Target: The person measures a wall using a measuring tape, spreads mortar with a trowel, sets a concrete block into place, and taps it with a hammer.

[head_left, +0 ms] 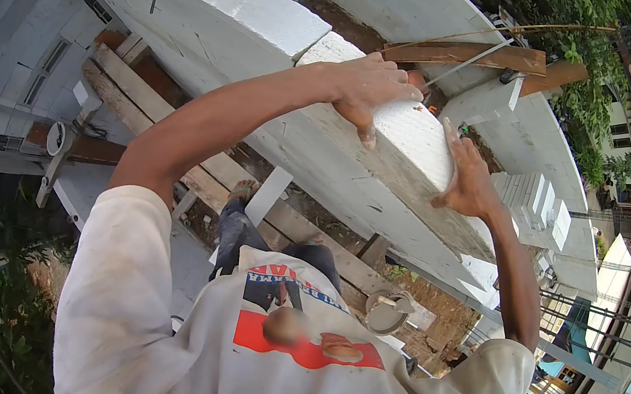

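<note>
Resting spread on the block (422, 135), left hand (360, 88) and right hand (471, 181) flank its top. Left of them, the row (254, 8) looks laid; this block's final seating is unclear.

On top of the block (414, 134), my left hand (371, 95) covers part of its surface, hiding where my palm meets it. Just beyond the block, the orange bits (432, 109) are too small for me to name. Nearer me than the block, my shirt (223, 379)'s printed face (286, 326) is blurred, its hem cut off
</note>
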Demonstrator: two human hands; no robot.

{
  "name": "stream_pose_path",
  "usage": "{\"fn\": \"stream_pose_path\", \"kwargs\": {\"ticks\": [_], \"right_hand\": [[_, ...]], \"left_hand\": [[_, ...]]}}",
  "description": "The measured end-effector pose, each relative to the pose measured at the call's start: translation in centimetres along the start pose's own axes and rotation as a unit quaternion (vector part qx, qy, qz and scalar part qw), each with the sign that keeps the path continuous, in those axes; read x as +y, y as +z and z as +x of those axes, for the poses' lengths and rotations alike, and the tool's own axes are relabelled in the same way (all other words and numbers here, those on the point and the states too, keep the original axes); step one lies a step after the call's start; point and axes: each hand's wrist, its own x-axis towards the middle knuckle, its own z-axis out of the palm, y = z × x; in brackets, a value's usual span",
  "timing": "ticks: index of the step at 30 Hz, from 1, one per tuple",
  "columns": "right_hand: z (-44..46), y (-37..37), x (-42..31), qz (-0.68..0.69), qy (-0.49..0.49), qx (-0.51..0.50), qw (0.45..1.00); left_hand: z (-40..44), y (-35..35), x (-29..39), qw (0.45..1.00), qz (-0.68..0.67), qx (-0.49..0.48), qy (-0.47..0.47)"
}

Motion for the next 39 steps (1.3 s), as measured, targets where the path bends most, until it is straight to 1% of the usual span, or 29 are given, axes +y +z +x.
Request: {"fn": "stream_pose_path", "kwargs": {"ticks": [1, 2, 3, 4, 5, 6, 9, 10, 11, 12, 14, 17, 20, 23, 25, 29, 31, 32, 33, 34, 35, 36, 37, 38, 39], "right_hand": [[-0.3, 0.0, 0.2, 0.005, 0.020, -0.002, 1.000], [-0.5, -0.2, 0.2, -0.004, 0.011, 0.003, 1.000], [-0.7, -0.3, 0.4, -0.013, 0.000, 0.009, 1.000], [0.1, 0.5, 0.0, -0.011, 0.019, 0.006, 1.000], [0.2, 0.7, 0.2, -0.015, 0.004, 0.013, 1.000], [0.2, 0.9, 0.4, -0.019, -0.012, 0.019, 1.000], [0.2, 0.9, 0.4, -0.031, 0.003, 0.006, 1.000], [0.2, 1.5, 1.0, -0.034, -0.017, 0.024, 0.999], [0.2, 1.4, 0.9, -0.033, -0.009, 0.024, 0.999], [0.3, 1.2, 0.6, -0.032, -0.001, 0.017, 0.999], [0.3, 0.9, 0.1, -0.030, 0.012, 0.009, 0.999], [0.2, 0.8, -0.3, -0.016, 0.016, 0.002, 1.000], [0.2, 1.0, -0.3, -0.030, 0.018, 0.002, 0.999], [0.1, 1.4, 0.1, -0.047, -0.002, 0.019, 0.999], [0.3, 1.4, -0.1, -0.040, 0.026, 0.000, 0.999], [0.4, 1.2, -0.3, -0.056, 0.031, 0.006, 0.998], [0.2, 0.8, -0.7, -0.043, 0.035, -0.013, 0.998], [0.3, 0.6, -0.8, -0.047, 0.028, -0.006, 0.999], [0.3, 0.5, -0.8, -0.061, 0.035, -0.024, 0.997], [0.4, 0.3, -1.2, -0.075, 0.040, -0.041, 0.996], [0.4, -0.2, -1.9, -0.080, 0.024, -0.034, 0.996], [0.3, -0.7, -2.6, -0.078, 0.050, -0.057, 0.994], [0.2, -1.2, -3.2, -0.077, 0.077, -0.082, 0.991], [0.1, -1.6, -3.4, -0.084, 0.065, -0.077, 0.991], [0.0, -1.8, -3.5, -0.061, 0.050, -0.041, 0.996]], "left_hand": [[0.2, -0.2, 0.0, 1.000, 0.003, 0.001, -0.008], [0.5, -0.2, 0.1, 1.000, 0.005, 0.002, -0.014], [0.8, 0.1, 0.1, 1.000, -0.004, -0.003, 0.004], [0.0, 0.9, -1.0, 1.000, 0.005, 0.015, 0.002], [0.0, 1.2, -1.2, 0.999, 0.013, 0.033, -0.003], [0.0, 1.5, -1.2, 0.999, 0.006, 0.029, 0.011], [0.1, 1.6, -1.1, 0.999, 0.019, 0.045, 0.011], [0.0, 1.4, -0.9, 0.999, 0.013, 0.047, 0.005], [-0.1, 1.2, -0.7, 0.999, 0.007, 0.049, -0.003], [-0.1, 1.1, -0.7, 0.999, 0.003, 0.047, 0.004], [0.0, 1.0, -0.7, 0.999, -0.011, 0.036, -0.012], [0.1, 1.2, -0.9, 0.999, -0.008, 0.046, -0.006], [0.1, 1.1, -0.9, 0.999, -0.001, 0.038, -0.012], [0.2, 1.1, -0.9, 0.999, -0.002, 0.040, -0.011], [0.1, 1.2, -0.9, 0.999, -0.002, 0.041, -0.011], [0.2, 1.2, -0.9, 0.999, -0.001, 0.028, -0.020], [0.2, 1.3, -0.8, 0.999, -0.002, 0.033, -0.011], [0.1, 1.1, -1.0, 0.999, -0.002, 0.036, -0.007], [0.1, 0.8, -1.1, 0.999, 0.009, 0.042, -0.016], [0.1, 0.7, -1.1, 1.000, 0.002, 0.018, -0.014], [0.1, 0.5, -1.1, 1.000, -0.006, -0.004, -0.015], [-0.1, 0.7, -1.2, 1.000, 0.004, 0.004, -0.029], [-0.5, 1.1, -1.0, 0.998, 0.026, 0.048, 0.003], [-1.3, 1.0, -0.8, 0.994, 0.049, 0.090, 0.037], [-2.6, 0.4, -0.3, 0.993, 0.056, 0.095, 0.029]]}}
